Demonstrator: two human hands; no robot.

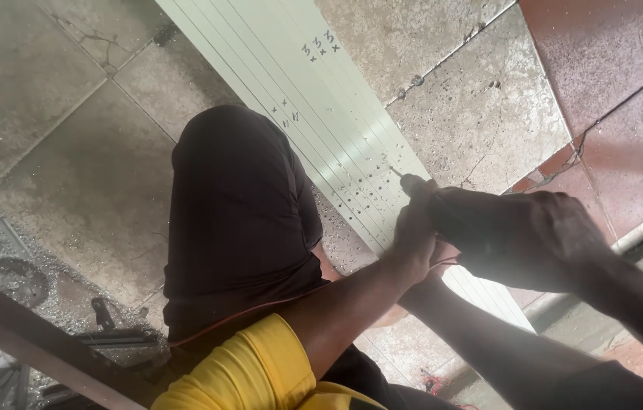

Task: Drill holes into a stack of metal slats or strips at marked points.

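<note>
- Drill (pixel 481 228) gripped in both hands, bit tip on the white panel (pixel 321 121) lying across the floor tiles (pixel 94 182).
- Left hand (pixel 416 239) wrapped tight round the front; right hand (pixel 556 235) closed over the body.
- Probably heavy, rigid, twisting under load: best held firmly by body and nose.
- Panel likely thin, light, springy.

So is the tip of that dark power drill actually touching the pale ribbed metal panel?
Touching. The head view shows the dark power drill with its thin bit meeting the pale ribbed metal panel among drilled holes.

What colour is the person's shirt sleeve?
The sleeve is bright yellow, seen at the bottom of the head view, on the arm reaching toward the drill.
</note>
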